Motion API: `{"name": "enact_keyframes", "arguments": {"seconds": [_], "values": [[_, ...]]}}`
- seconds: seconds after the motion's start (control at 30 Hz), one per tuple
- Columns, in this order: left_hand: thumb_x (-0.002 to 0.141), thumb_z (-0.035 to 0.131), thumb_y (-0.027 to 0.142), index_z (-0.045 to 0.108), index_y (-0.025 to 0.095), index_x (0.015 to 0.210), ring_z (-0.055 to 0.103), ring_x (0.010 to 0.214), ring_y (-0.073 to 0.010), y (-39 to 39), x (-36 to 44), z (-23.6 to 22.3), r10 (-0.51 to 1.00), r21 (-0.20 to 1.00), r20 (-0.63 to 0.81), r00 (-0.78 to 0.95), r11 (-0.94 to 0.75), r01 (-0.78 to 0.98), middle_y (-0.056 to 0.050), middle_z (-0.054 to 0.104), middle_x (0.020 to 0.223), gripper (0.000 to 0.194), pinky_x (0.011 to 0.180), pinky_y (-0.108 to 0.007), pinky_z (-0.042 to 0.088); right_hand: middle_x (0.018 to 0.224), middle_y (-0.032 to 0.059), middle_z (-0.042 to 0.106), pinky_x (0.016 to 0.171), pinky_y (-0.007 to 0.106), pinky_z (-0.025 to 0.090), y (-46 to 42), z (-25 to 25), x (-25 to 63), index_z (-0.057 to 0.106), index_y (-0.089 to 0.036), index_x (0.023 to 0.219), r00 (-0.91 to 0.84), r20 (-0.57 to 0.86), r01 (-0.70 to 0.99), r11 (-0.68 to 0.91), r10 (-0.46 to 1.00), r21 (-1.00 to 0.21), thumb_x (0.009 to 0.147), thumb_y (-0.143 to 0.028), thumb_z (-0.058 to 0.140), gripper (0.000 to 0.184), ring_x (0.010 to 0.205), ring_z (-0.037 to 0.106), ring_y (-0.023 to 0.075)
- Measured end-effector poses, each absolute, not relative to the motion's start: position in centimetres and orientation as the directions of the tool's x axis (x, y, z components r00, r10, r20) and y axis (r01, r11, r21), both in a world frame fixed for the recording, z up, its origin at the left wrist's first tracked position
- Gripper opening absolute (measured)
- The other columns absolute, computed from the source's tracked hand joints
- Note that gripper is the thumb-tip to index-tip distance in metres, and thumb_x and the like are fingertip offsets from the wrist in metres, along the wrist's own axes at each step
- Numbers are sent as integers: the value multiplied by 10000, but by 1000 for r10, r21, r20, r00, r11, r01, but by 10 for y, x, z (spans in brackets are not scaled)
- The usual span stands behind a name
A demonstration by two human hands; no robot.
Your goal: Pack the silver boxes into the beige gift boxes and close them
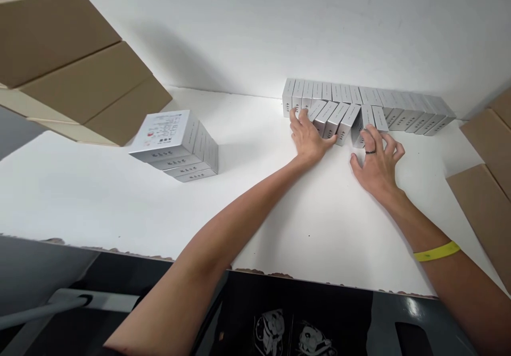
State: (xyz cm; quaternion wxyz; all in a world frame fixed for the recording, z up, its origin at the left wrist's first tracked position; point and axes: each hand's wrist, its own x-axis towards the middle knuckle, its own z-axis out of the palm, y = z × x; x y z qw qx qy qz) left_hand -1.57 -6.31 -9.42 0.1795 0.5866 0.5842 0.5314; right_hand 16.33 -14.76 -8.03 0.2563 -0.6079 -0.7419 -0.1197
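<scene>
Against the wall stands a long back row of small silver-white boxes [343, 94], set upright side by side. In front of it is a shorter row of the same boxes [335, 119], several leaning, with a narrow wedge-shaped gap between its left and right parts. My left hand [309, 139] is at the left end of this front row, fingers spread and curved, thumb out toward the box fronts. My right hand [377, 165], with a dark ring, has its fingers apart at the two right-hand boxes [369, 115]. Its fingertips partly hide their fronts.
A stack of several matching boxes [179, 146] lies on the white table [131, 201] at left. Brown cartons [75, 63] rise behind it, and more cardboard [485, 196] stands at the right edge. The table's front edge [279, 275] is chipped.
</scene>
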Motion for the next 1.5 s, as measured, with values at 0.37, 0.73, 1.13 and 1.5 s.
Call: {"name": "enact_keyframes", "arguments": {"seconds": [0.37,0.73,1.13,1.5], "values": [[518,1057,300,260,314,1413,187,1606,-547,-60,36,-83,875,893,291,-388,-102,439,-227,119,1702,1198,1273,-773,203,1736,142,327,1167,741,247,-147,-90,165,244,-284,1535,-86,549,952,230,831,-200,927,-270,585,698,1518,287,431],[507,1026,313,352,304,1273,412,1412,-433,-102,-53,-94,862,795,461,-209,-297,528,-124,367,1375,1021,1151,-650,445,1692,191,261,1216,748,243,-151,-92,162,181,-301,1516,-163,589,902,361,792,-235,903,-297,625,757,1571,265,412],[548,1048,388,355,281,1225,476,1358,-346,-121,-99,-75,935,879,355,9,-337,337,-110,417,1353,975,1171,-540,471,1337,136,602,997,537,611,-150,-98,156,158,-285,1523,-218,268,528,345,938,-776,891,-498,688,852,1154,684,282],[688,987,313,371,264,1156,594,1240,-320,-89,-110,-70,941,869,327,86,-335,364,-90,540,1272,776,1044,-474,505,1314,94,604,1070,547,546,-144,-96,162,252,-338,1398,-225,201,418,281,953,-864,897,-761,677,781,1206,645,293]]}}
